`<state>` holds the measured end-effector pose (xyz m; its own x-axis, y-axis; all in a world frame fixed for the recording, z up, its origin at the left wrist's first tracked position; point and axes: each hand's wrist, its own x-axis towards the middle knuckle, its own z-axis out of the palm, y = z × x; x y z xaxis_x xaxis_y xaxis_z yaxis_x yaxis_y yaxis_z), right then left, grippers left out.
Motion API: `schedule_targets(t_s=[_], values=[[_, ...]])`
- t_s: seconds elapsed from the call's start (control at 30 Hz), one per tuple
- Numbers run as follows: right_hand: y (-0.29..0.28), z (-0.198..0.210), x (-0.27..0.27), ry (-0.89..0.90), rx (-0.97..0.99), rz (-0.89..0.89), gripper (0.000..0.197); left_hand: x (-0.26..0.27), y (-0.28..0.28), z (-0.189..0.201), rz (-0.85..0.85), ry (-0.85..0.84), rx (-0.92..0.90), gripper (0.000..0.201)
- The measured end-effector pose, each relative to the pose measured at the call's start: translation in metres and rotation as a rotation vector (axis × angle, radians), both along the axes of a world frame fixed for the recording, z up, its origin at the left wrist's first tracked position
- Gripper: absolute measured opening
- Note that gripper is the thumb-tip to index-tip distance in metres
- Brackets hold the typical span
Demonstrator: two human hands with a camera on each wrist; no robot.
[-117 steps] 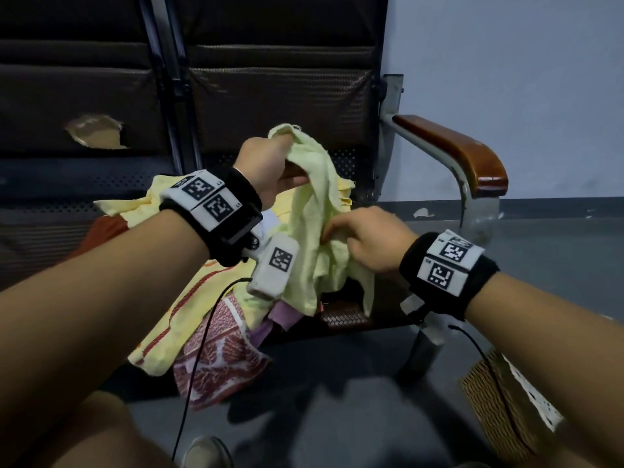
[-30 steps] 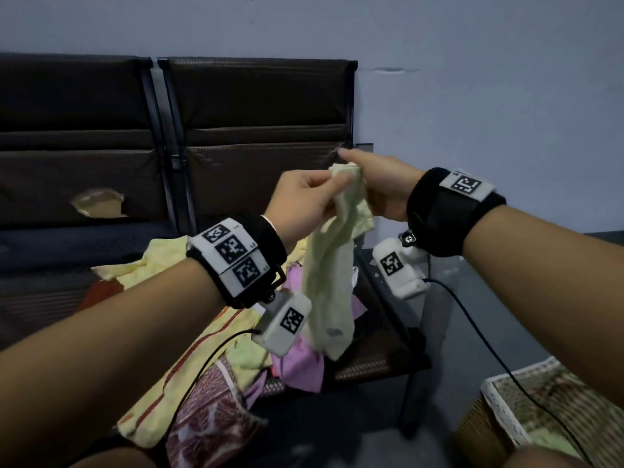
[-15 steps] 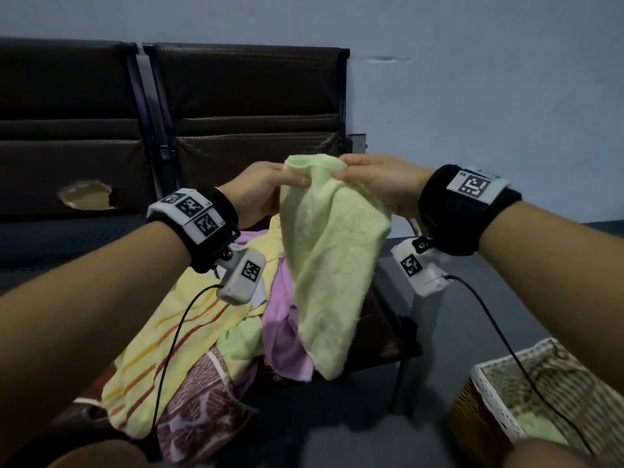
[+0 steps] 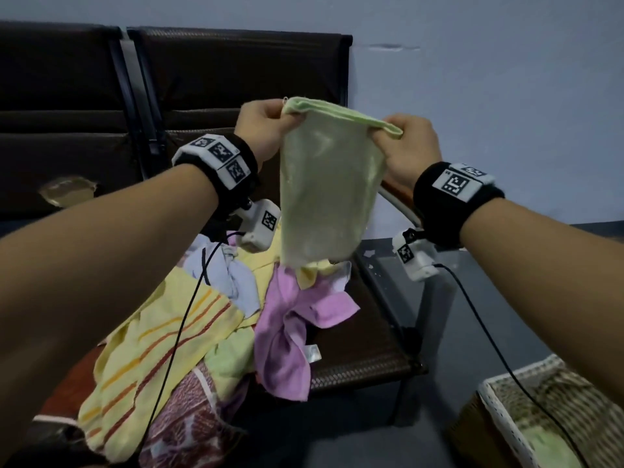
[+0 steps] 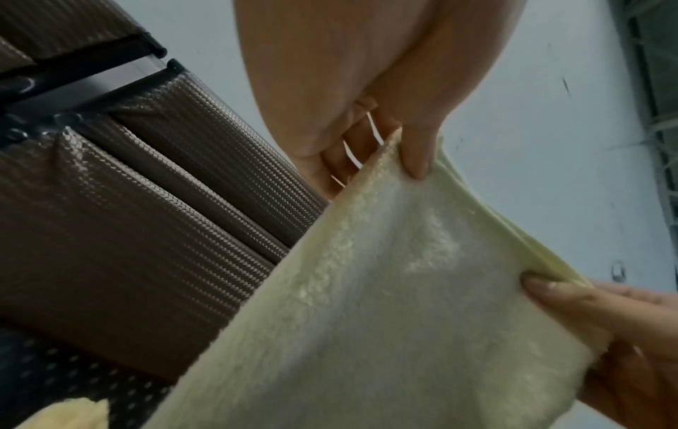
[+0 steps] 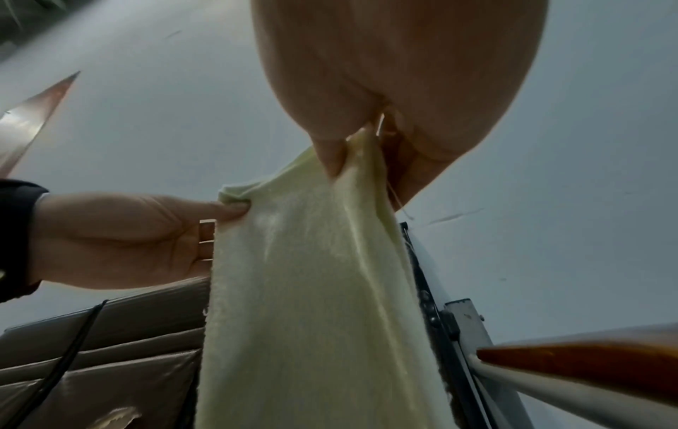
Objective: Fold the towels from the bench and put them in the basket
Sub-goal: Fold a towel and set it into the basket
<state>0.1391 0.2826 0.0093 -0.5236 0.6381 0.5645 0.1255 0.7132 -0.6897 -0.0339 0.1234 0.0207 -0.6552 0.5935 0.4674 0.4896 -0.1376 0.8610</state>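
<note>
Dark bench (image 4: 354, 346) against a pale wall (image 4: 506, 79), heaped towels (image 4: 189, 332), basket (image 4: 540, 423) at lower right, left hand (image 4: 263, 130) and right hand (image 4: 405, 146) pinching the green towel (image 4: 327, 190) by its top corners, hanging in the air.

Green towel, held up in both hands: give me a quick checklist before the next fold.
1. Left hand grip on the green towel, top corner: ok, pinched.
2. Right hand grip on the other top corner: ok, pinched.
3. Top edge taut between the hands: ok.
4. Towel hangs clear of the pile on the bench: ok in the head view.
5. Bottom corners aligned: cannot tell.
6. Basket has room: ok, one green towel inside, partly in view.
</note>
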Motion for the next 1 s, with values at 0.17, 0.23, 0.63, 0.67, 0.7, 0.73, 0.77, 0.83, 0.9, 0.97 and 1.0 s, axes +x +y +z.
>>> schedule_targets(t_s=[0.17,0.23,0.63,0.67,0.7,0.73,0.77,0.83,0.9,0.97,1.0], values=[[-0.002,-0.034,0.014,-0.134,-0.046,0.162,0.009,0.001,-0.023,-0.037,-0.069,-0.072,-0.104,0.013],[-0.005,-0.059,0.028,-0.294,0.003,0.238,0.008,0.009,-0.042,-0.071,-0.103,-0.109,-0.231,0.014],[-0.038,-0.158,0.071,-1.120,-0.630,0.627,0.016,0.054,-0.090,-0.178,-0.547,-0.308,-1.033,0.012],[-0.036,-0.160,0.066,-1.101,-0.632,0.581,0.013,0.052,-0.086,-0.179,-0.532,-0.319,-1.037,0.012],[-0.034,-0.163,0.060,-1.066,-0.614,0.521,0.012,0.050,-0.080,-0.182,-0.502,-0.321,-1.036,0.011],[-0.032,-0.165,0.053,-1.018,-0.577,0.453,0.015,0.047,-0.073,-0.184,-0.457,-0.315,-1.032,0.010],[-0.029,-0.169,0.045,-0.965,-0.535,0.387,0.020,0.043,-0.066,-0.187,-0.393,-0.307,-1.018,0.011],[-0.024,-0.176,0.028,-0.876,-0.422,0.289,0.019,0.032,-0.049,-0.194,-0.230,-0.303,-0.945,0.010],[-0.017,-0.185,0.013,-0.793,-0.332,0.227,0.015,0.017,-0.033,-0.203,-0.053,-0.310,-0.838,0.009],[-0.011,-0.196,0.000,-0.707,-0.310,0.171,0.015,0.003,-0.020,-0.214,0.090,-0.261,-0.786,0.015],[-0.008,-0.201,-0.007,-0.679,-0.296,0.140,0.013,-0.004,-0.015,-0.220,0.137,-0.227,-0.781,0.022]])
